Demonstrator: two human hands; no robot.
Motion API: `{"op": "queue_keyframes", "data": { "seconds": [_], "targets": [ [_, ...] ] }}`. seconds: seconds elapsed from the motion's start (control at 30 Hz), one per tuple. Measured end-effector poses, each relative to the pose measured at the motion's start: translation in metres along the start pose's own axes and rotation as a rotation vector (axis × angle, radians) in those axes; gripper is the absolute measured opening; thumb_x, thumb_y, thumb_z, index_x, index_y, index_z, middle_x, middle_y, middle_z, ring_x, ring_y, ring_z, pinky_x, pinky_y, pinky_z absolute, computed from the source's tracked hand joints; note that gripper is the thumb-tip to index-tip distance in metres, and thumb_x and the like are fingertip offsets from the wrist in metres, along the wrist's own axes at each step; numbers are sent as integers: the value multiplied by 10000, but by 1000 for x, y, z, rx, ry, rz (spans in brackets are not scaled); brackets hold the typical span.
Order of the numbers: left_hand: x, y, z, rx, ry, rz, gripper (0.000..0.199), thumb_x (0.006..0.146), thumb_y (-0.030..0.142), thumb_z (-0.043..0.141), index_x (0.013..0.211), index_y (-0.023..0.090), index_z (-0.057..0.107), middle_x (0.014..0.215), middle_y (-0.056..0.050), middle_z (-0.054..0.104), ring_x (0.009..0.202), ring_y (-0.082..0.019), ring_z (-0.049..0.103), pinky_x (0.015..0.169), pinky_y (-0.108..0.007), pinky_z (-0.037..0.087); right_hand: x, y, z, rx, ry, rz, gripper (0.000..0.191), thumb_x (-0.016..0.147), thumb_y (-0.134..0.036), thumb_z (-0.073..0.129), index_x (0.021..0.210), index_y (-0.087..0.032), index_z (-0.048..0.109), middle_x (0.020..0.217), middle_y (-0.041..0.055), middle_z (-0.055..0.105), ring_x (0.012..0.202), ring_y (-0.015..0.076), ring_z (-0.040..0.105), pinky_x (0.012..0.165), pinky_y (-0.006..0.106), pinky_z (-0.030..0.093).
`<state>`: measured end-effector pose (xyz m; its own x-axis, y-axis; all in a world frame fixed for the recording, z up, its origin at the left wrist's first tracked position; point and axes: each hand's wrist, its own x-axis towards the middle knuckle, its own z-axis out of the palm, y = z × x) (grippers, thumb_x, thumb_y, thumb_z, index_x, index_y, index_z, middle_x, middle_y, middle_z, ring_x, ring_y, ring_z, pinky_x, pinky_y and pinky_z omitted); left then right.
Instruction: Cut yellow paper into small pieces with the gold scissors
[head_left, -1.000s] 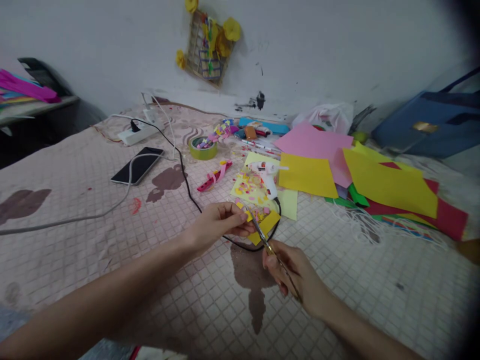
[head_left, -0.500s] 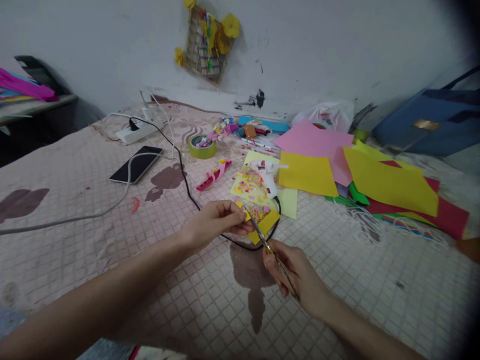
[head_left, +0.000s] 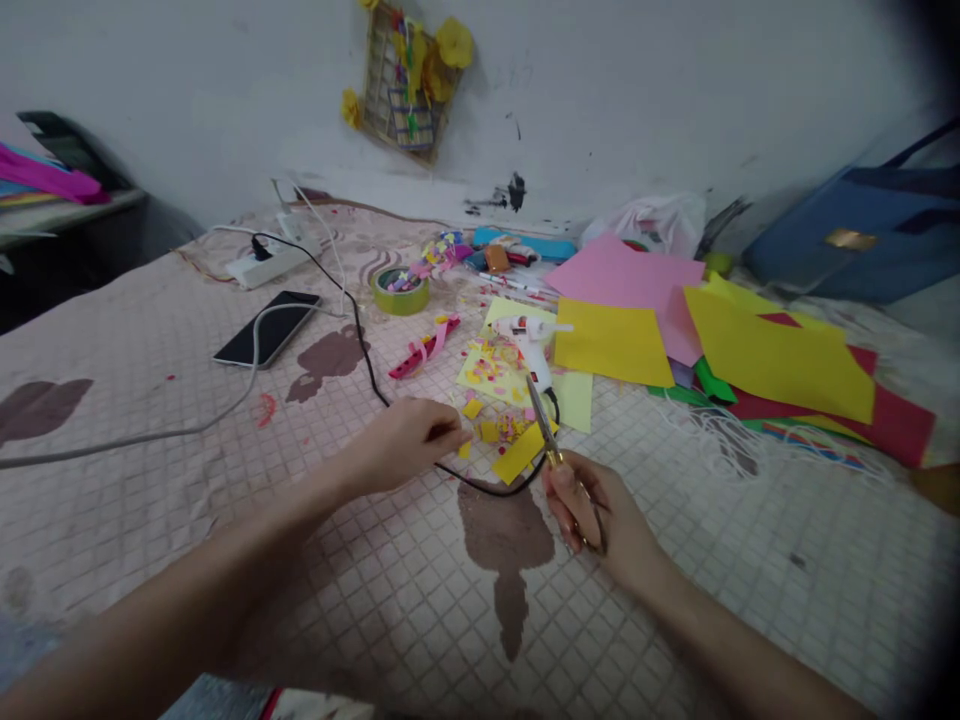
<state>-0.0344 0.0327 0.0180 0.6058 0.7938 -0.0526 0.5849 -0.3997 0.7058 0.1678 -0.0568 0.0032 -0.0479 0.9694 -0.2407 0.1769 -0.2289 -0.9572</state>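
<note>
While the right hand (head_left: 604,515) wraps its fingers around the handle of the scissors (head_left: 550,440), whose blades look nearly together and point toward the far edge of the patterned cloth (head_left: 360,590), the left hand (head_left: 405,442) curls, thumb and fingertips close; a small yellow piece (head_left: 465,450) shows at them, though I cannot tell whether it is gripped. A yellow strip (head_left: 516,461) lies beside the blades, well in from that edge; the glue gun (head_left: 531,350) rests farther toward it.
</note>
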Motion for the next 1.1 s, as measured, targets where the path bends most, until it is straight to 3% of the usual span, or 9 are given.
{"op": "queue_keyframes", "data": {
  "seconds": [0.07,0.13,0.3,0.57,0.77,0.87,1.0,1.1],
  "targets": [
    [2,-2,5,219,138,29,211,777,323,555,656,154,590,635,-17,567,552,-110,475,498,-223,320,0,-2,1,-3,6,12,537,663,-733,446,608,-200,403,411,-83,358,300,53,325,286,182,279],
    [6,-3,11,274,212,74,131,781,286,554,787,164,602,773,-40,590,657,-140,518,565,-242,369,0,-2,1,-4,10,10,530,671,-724,448,609,-199,405,414,-83,364,301,50,323,287,181,286],
    [19,-2,26,271,212,202,134,795,245,538,876,155,595,884,-76,570,849,-199,529,733,-319,424,1,1,1,14,-4,-17,494,709,-682,445,617,-198,417,427,-79,378,310,53,329,292,183,299],
    [26,-3,27,239,247,202,40,761,163,552,741,147,583,800,-55,586,774,-170,533,689,-290,415,2,2,-1,47,10,-35,483,712,-667,458,624,-193,428,437,-79,383,322,57,349,308,186,291],
    [13,13,23,-10,321,194,73,815,200,514,793,163,573,741,-19,607,664,-119,529,579,-225,393,4,2,-5,166,-40,-31,320,772,-474,562,693,-178,466,566,-47,527,390,52,416,379,188,311],
    [4,18,31,-34,348,371,98,841,201,491,832,172,583,840,-49,617,809,-149,549,715,-271,425,4,2,-5,246,-54,-19,261,780,-423,572,748,-181,481,571,-49,540,408,57,415,400,194,296],
    [-1,16,40,89,272,665,117,834,148,500,875,207,592,924,-50,642,884,-167,546,800,-313,400,5,5,-5,321,-21,-23,187,759,-334,598,763,-191,478,513,-78,470,425,66,409,430,201,311],
    [0,14,42,134,247,724,147,823,125,510,912,216,584,974,-48,641,908,-174,541,820,-324,394,6,7,-7,310,0,-60,160,752,-297,601,784,-194,482,529,-74,480,453,74,428,440,201,316]
  ]
}}
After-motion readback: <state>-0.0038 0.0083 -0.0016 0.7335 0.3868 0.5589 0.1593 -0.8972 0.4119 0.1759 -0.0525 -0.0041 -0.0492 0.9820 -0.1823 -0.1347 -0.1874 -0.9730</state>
